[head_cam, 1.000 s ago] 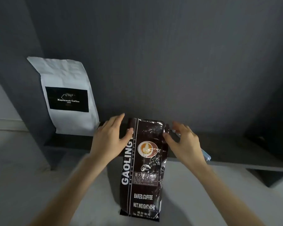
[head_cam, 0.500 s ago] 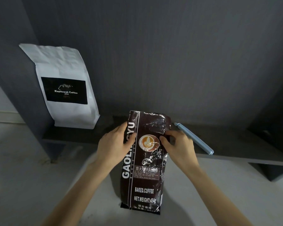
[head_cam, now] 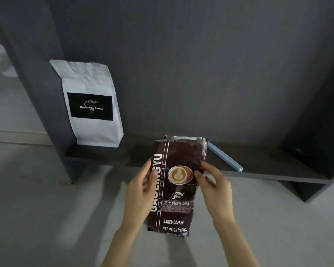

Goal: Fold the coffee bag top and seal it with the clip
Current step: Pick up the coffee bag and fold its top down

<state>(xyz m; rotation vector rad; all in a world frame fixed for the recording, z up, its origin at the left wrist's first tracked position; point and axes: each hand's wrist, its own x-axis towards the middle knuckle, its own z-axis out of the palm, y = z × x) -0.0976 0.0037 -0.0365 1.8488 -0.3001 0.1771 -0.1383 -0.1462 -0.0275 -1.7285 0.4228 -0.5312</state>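
Observation:
A dark brown coffee bag [head_cam: 178, 182] with white lettering and a latte picture stands upright between my hands, its silvery top edge unfolded and flat. My left hand [head_cam: 141, 191] grips its left side at mid height. On the bag's right edge sits my right hand [head_cam: 213, 186], thumb on the front. A long light-blue clip [head_cam: 225, 157] lies on the dark shelf just behind and right of the bag's top, untouched.
A white coffee bag [head_cam: 93, 105] with a black label leans at the left end of the low dark shelf [head_cam: 278, 170], against a dark upright panel. A grey wall rises behind. Pale floor lies beneath my arms.
Both hands slid down from the bag's top to its middle. The bag came closer to me and its top now stands straighter; the clip is fully uncovered.

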